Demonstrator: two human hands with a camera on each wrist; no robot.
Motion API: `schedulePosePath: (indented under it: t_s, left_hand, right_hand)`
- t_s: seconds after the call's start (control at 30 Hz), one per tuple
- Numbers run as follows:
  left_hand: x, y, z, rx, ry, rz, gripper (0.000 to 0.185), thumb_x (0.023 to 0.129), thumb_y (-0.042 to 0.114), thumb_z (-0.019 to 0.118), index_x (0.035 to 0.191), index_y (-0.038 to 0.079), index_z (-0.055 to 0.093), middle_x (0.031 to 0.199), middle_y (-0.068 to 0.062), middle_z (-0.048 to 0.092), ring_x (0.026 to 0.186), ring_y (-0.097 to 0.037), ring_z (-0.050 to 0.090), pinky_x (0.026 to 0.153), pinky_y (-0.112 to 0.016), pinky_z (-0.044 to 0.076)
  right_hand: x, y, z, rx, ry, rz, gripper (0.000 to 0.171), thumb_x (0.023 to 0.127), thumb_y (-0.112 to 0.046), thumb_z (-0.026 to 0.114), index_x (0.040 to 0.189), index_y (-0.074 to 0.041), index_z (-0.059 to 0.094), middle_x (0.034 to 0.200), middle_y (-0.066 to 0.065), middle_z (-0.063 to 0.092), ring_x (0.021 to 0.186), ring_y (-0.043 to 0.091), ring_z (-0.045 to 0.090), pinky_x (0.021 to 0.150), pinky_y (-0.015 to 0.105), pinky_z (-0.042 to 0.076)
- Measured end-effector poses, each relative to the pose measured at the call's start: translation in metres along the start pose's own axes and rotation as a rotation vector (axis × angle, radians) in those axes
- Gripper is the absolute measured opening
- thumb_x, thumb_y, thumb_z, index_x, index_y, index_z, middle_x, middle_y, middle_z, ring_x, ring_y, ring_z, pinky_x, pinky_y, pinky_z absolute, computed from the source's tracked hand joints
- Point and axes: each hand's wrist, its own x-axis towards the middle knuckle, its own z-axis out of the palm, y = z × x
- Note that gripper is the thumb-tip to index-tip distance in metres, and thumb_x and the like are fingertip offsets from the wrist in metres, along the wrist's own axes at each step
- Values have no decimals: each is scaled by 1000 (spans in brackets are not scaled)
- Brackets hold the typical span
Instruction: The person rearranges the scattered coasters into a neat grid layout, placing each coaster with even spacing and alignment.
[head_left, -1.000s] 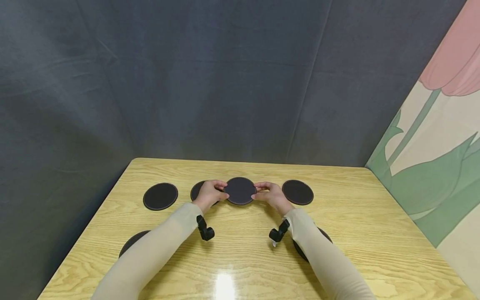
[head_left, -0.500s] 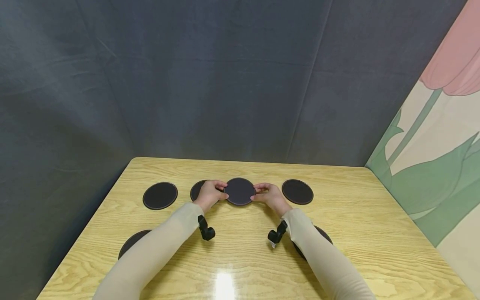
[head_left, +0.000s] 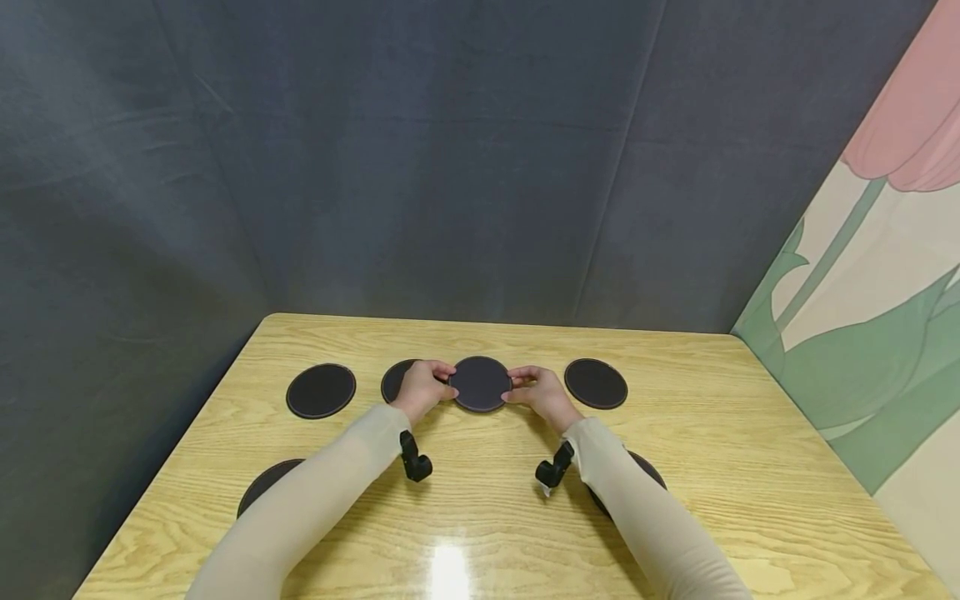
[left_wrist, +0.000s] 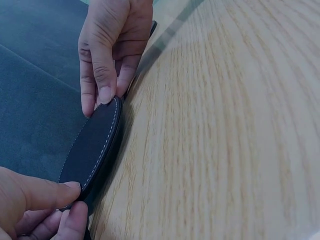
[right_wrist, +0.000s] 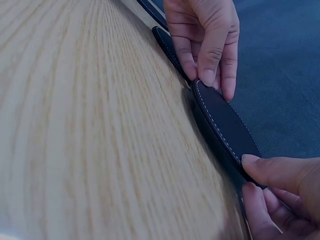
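A round dark coaster [head_left: 481, 383] is held at the far middle of the counter [head_left: 712, 467], raised slightly off the wood, as the shadow beneath it in the wrist views suggests. It is pinched at its left rim by the left hand [head_left: 422, 389] and at its right rim by the right hand [head_left: 542, 393], thumb below and fingertips on the upper edge in each case.

The coaster is judged to be light, thin and fairly stiff, with some give, like stitched leather or leatherette; it does not sag between the two grips. The flat face may be slick, so the rim, at opposite points, is taken as the best place for a hold.

A matte, near-black surface is seen, with a line of pale stitching just inside the edge [left_wrist: 102, 150].

Just beside it to the left, a second coaster [head_left: 395, 379] is partly hidden by the left hand. Further coasters lie farther left [head_left: 321, 391] and to the right [head_left: 596, 383], with two nearer ones partly covered by the sleeves [head_left: 264, 487] [head_left: 651, 473]. A dark grey cloth backdrop [head_left: 420, 167] hangs behind the counter.
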Motion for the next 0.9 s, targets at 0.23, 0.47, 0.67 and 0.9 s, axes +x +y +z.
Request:
schedulePosePath:
  t_s: [0.23, 0.47, 0.67, 0.9]
  left_hand:
    - [2, -1, 3, 39, 14, -1, 36, 78, -5, 75, 112, 4, 70, 106, -12, 62, 94, -23, 57, 67, -25, 51]
    - [2, 0, 3, 60, 16, -11, 35, 78, -4, 76, 111, 6, 70, 107, -11, 62, 98, -23, 57, 73, -28, 52]
    - [3, 0, 4, 83, 18, -23, 34, 78, -2, 76, 110, 6, 70, 107, -10, 63, 99, -24, 58, 81, -33, 51]
    - [5, 1, 4, 90, 22, -21, 34, 77, -4, 76, 110, 5, 70, 105, -11, 62, 96, -24, 57, 78, -31, 51]
  right_hand:
    - [12, 18, 0, -2, 33, -2, 45, 78, 2, 77, 120, 3, 62, 109, 14, 58, 97, 19, 55, 70, 20, 48]
    - [15, 23, 2, -22, 48, -3, 42, 78, 2, 77, 117, 0, 63, 107, 11, 58, 99, 21, 55, 71, 21, 49]
    - [15, 22, 2, -38, 47, 3, 41, 77, 1, 78, 117, 0, 64, 110, 12, 59, 102, 23, 55, 72, 21, 49]
    - [19, 22, 2, -56, 50, 20, 41, 77, 2, 78, 115, 0, 64, 107, 12, 59, 98, 22, 54, 70, 22, 48]
